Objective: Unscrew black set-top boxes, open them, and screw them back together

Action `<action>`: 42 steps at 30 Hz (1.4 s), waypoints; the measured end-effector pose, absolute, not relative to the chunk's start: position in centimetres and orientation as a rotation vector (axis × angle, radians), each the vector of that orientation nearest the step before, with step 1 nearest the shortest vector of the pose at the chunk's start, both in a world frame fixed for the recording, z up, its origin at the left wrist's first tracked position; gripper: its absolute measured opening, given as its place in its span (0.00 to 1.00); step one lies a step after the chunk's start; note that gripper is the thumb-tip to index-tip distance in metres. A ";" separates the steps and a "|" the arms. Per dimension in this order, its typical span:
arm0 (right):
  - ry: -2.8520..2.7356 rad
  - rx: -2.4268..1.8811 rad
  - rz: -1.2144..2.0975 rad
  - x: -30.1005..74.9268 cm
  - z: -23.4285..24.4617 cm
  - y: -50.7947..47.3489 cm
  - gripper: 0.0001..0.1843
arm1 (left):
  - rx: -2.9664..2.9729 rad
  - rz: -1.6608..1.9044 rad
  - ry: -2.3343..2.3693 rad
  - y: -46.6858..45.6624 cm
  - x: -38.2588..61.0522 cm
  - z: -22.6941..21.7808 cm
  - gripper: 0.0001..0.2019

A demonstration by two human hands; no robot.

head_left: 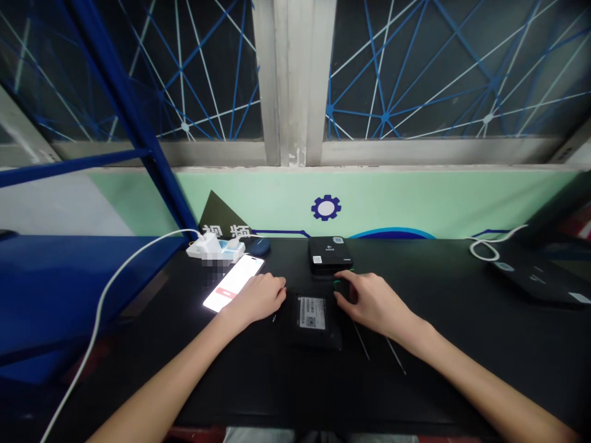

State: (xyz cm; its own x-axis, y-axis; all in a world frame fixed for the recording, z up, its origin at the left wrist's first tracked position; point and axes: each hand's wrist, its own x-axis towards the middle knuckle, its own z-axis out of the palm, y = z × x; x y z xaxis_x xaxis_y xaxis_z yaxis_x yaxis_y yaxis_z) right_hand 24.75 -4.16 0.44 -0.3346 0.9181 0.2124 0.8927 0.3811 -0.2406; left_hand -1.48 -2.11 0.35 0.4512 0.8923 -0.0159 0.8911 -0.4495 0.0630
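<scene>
My left hand [264, 296] rests on the table with its fingers curled under, beside a lit phone [233, 286]; whatever they hold, if anything, is hidden. A tiny shiny piece [274, 318] lies just below it. Between my hands sits a black box-shaped device [318, 338], its label facing up. My right hand [369, 301] is right of the device, thumb and index finger apart around the green-marked handle end of a screwdriver [362, 341]. A second thin metal shaft [396, 357] shows from under that hand. No firm grip is visible.
A black box [330, 252] stands at the back against the wall. At back left are a white power strip [216, 247] with plugs and a dark blue round object [258, 247]. A white cable [99, 314] arcs down the left. Another flat black device [540, 283] lies far right.
</scene>
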 end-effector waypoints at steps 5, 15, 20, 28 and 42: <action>-2.415 -1.186 0.100 24.0 1.3 -5.2 0.23 | 2.605 0.026 1.603 -2.4 -1.7 0.2 0.15; -2.595 -1.033 0.250 22.8 0.3 -5.9 0.41 | 2.589 0.041 1.692 -2.9 -1.2 -0.3 0.15; -2.545 -1.039 0.306 22.7 0.3 -5.6 0.41 | 2.591 0.053 1.730 -3.0 -1.1 -0.6 0.15; -2.462 -1.051 0.382 22.8 0.5 -5.7 0.34 | 2.564 0.043 1.782 -3.0 -0.8 -0.8 0.15; -2.284 -1.026 0.258 25.4 0.6 -2.6 0.27 | 2.497 0.135 1.791 -3.4 -0.8 -0.8 0.21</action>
